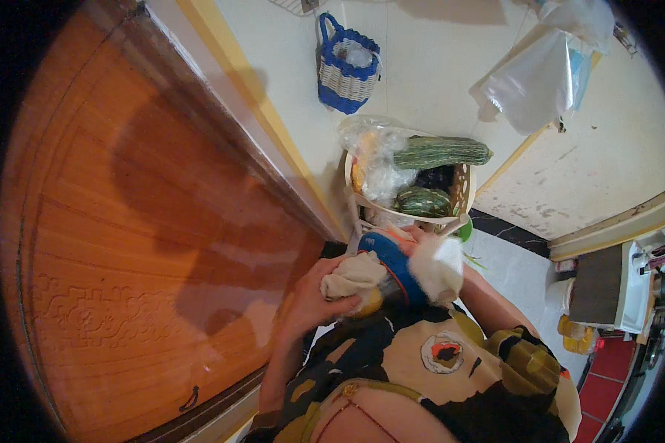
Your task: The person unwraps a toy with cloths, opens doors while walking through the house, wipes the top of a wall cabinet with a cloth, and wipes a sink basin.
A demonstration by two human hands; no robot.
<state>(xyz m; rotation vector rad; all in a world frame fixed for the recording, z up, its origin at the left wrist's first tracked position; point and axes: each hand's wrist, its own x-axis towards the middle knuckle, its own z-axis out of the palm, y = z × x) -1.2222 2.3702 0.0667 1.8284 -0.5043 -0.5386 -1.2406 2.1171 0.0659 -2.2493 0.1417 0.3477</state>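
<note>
Close in front of my body, my left hand (316, 299) is curled around a bunched cream cloth (354, 275). My right hand (414, 237) grips the far end of a dark blue item with orange edging (390, 257); what the item is, I cannot tell. A white, blurred cloth (439, 270) covers part of my right hand and wrist. Something yellow (370, 303) shows below the cream cloth, mostly hidden. Just beyond my hands stands a cream plastic basket (464, 191) with a long green squash (440, 152), a rounder striped squash (423, 202) and clear plastic bags (385, 177).
An orange-brown wooden door (144, 221) fills the left side. On the wall hang a blue and white woven basket (348, 72) and plastic bags (537, 83). At far right are a dark-fronted cabinet (596, 285), yellow-filled bottles (576, 335) and red panels (609, 360).
</note>
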